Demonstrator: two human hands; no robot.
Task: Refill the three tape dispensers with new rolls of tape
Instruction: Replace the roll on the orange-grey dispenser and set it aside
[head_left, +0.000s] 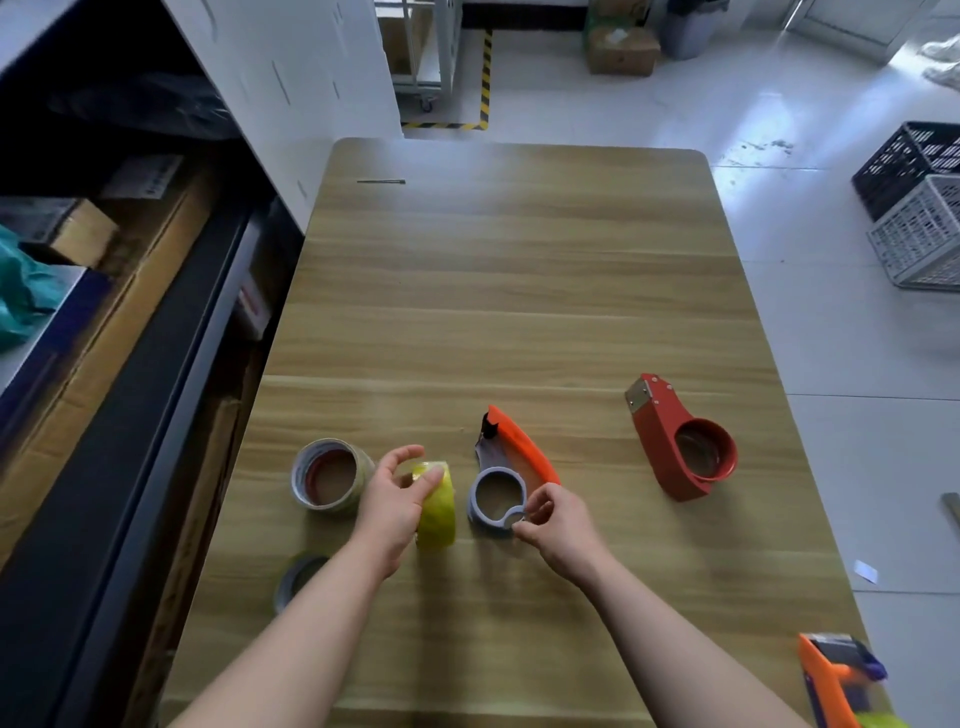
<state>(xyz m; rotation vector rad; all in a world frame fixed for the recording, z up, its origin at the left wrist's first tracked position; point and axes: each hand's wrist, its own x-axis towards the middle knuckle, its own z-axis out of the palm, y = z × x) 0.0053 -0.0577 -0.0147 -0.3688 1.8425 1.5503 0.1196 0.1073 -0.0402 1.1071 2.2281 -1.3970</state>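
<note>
Your forearms (311, 623) reach over the wooden table (519, 286). The left hand (395, 499) grips a yellow tape roll (439, 514) standing on edge, and the right hand (550, 525) pinches the grey ring of the orange dispenser (501, 493) just beside it. Loading this dispenser looks under way; next, seat the roll squarely on that ring.

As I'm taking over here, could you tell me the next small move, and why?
Probably carry the yellow roll, held on edge by the left hand, across onto the grey ring of the orange dispenser: that ring looks empty, and the right hand pinches its near rim.
</note>
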